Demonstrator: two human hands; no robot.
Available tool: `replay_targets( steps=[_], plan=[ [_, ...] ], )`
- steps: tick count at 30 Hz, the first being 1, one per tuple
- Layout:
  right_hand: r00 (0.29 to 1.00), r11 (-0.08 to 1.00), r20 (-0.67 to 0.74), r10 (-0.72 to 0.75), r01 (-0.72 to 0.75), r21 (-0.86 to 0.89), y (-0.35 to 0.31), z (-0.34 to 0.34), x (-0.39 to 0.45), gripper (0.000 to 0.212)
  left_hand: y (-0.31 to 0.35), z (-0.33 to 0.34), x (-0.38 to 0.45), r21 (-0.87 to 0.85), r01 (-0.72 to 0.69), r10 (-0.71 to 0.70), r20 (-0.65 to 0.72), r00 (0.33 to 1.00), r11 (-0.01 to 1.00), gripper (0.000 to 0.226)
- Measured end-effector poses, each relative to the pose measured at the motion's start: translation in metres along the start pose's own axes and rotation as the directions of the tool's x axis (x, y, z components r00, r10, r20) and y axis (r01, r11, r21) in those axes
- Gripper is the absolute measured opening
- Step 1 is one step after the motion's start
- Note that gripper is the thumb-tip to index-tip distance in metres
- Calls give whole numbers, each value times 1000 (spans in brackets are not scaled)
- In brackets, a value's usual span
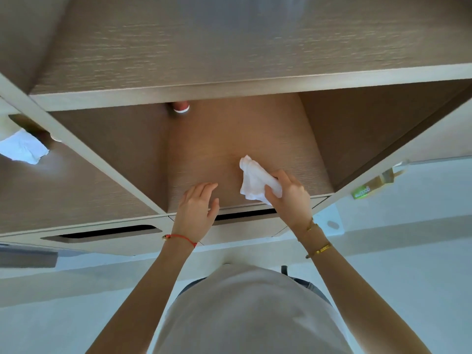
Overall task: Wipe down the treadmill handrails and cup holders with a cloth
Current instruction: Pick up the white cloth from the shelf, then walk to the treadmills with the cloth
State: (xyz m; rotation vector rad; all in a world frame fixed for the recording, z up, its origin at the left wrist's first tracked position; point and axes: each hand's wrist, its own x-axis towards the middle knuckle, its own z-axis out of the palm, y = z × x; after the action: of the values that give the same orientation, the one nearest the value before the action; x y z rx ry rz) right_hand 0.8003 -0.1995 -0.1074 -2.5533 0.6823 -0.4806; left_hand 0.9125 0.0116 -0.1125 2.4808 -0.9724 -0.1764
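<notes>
My right hand grips a crumpled white cloth and holds it against the brown wooden floor of an open shelf compartment. My left hand rests with relaxed, straight fingers on the front lip of the same compartment, just left of the cloth and holding nothing. No treadmill, handrail or cup holder is in view; only a wooden shelf unit shows.
A small red-and-white container stands at the back of the compartment under the upper shelf board. A crumpled white tissue lies in the left compartment. A green-labelled bottle stands at the right. Drawer handle slots run below.
</notes>
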Motion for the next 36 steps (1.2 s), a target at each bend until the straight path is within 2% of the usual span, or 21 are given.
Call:
replay_targets(
  steps=[6,12,17,23,30,36],
  plan=[
    [986,993,-116,119,-115,36,-2,-44,-53,17,19,-14,-3,-69,-168,170,27,985,983,34],
    [921,948,-227,317,-314,47,-2,-75,-120,18,50,-19,-14,-167,-329,347,87,934,929,33],
    [832,889,-329,446,-453,59,4,-99,-177,19,85,-11,-28,-198,-451,479,129,868,870,32],
    [703,805,-428,568,-584,108,12,-131,-252,15,135,9,-51,-233,-595,634,167,755,770,29],
    [542,694,-520,661,-705,148,27,-174,-363,12,215,44,-112,-297,-645,709,254,658,704,28],
    [373,564,-578,726,-804,189,40,-209,-484,12,301,82,-194,-372,-713,804,306,511,594,28]
  ],
)
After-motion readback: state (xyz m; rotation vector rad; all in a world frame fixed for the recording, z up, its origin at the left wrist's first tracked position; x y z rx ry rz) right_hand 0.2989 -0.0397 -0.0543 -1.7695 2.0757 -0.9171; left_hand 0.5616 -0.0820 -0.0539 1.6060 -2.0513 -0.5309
